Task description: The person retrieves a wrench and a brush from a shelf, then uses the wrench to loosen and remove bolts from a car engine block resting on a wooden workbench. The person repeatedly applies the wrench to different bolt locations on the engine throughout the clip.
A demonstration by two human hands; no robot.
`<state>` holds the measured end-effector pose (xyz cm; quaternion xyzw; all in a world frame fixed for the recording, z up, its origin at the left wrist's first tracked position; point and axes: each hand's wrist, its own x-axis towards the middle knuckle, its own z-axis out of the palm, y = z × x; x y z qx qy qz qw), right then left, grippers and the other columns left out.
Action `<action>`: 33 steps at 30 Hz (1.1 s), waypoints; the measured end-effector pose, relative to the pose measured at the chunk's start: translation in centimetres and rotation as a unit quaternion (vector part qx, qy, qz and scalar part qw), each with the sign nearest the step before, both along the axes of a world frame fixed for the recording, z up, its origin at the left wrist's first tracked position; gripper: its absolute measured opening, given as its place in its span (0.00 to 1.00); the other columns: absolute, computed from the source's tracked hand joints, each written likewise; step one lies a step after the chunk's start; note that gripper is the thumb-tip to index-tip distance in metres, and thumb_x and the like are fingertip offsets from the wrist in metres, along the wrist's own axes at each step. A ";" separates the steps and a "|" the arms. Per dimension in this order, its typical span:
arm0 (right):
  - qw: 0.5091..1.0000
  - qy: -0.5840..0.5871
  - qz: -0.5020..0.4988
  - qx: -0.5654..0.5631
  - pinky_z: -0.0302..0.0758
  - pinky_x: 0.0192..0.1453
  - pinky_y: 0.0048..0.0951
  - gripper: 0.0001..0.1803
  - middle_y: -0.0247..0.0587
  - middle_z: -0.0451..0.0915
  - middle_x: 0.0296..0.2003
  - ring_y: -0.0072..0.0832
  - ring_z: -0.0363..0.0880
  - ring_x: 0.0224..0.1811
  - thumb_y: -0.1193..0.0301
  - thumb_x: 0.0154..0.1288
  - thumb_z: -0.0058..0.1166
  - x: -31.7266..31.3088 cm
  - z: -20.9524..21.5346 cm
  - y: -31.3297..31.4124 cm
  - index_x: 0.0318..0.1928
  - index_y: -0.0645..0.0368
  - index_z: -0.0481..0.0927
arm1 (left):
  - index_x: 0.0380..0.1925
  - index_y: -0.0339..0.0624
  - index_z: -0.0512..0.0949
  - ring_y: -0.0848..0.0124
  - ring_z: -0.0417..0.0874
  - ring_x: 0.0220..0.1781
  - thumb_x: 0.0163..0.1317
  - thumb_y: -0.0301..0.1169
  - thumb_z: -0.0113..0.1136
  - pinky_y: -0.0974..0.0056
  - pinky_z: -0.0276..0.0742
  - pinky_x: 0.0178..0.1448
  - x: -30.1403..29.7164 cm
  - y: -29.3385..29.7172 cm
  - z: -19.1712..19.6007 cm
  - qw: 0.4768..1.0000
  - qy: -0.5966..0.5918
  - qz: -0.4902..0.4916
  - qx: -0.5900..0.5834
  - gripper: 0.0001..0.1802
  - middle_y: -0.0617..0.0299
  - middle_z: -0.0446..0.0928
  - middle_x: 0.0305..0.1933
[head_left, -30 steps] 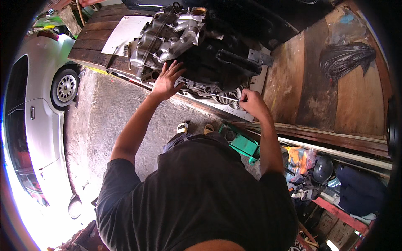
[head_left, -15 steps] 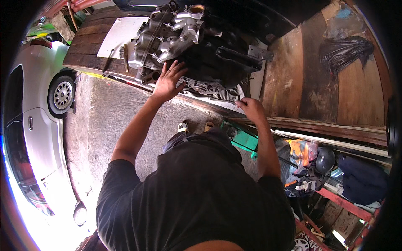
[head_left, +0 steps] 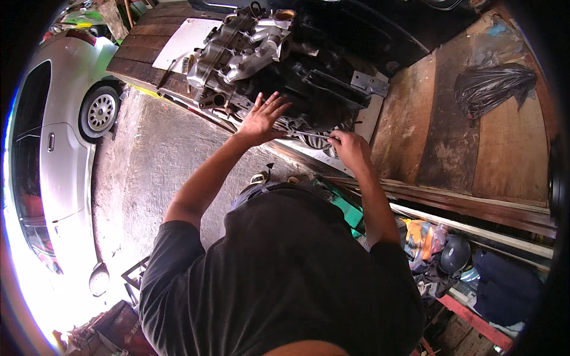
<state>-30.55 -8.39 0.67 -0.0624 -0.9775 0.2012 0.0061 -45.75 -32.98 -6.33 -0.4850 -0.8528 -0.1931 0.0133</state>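
Note:
A car engine with silvery metal castings lies on the wooden bench, its dark lower body nearest me. My left hand has its fingers spread against the near side of the dark body, its palm by the end of a slim metal tool. My right hand is closed on the other end of that slim metal tool, which looks like a wrench or handle and runs sideways along the engine's near edge. Whatever the tool's far end meets is hidden near my left hand.
A brush and a white sheet lie left of the engine. A black plastic bag rests on the planks at right. Below the bench, a green metal piece is beside me. A white car stands at left.
My left hand has slid right and slightly down along the engine. The right hand has shifted slightly left and up, and the slim metal tool now shows between the hands.

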 end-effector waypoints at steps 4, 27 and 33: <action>1.000 -0.021 0.003 0.014 0.76 0.40 0.44 0.13 0.48 0.83 0.33 0.48 0.82 0.38 0.59 0.63 0.58 0.1 -0.5 1.1 0.41 0.51 0.82 | 0.74 0.53 0.48 0.59 0.42 0.81 0.51 0.56 0.67 0.37 0.31 0.78 1.1 2.4 -0.2 0.995 0.007 0.059 -0.086 0.56 0.56 0.47 0.78; 0.999 0.022 0.028 0.035 0.77 0.34 0.46 0.09 0.50 0.82 0.27 0.48 0.82 0.32 0.63 0.64 0.57 1.0 -2.1 0.4 0.35 0.55 0.80 | 0.73 0.52 0.54 0.62 0.42 0.81 0.46 0.63 0.65 0.36 0.29 0.77 1.3 3.4 -0.8 0.992 0.026 0.084 -0.085 0.57 0.59 0.48 0.79; 0.996 0.018 0.055 0.073 0.78 0.36 0.47 0.08 0.50 0.81 0.26 0.49 0.82 0.33 0.67 0.66 0.51 2.2 -2.7 -0.7 0.37 0.57 0.79 | 0.73 0.50 0.54 0.62 0.42 0.81 0.48 0.62 0.64 0.34 0.29 0.77 1.0 3.4 -1.2 0.992 0.041 0.073 -0.092 0.56 0.60 0.48 0.79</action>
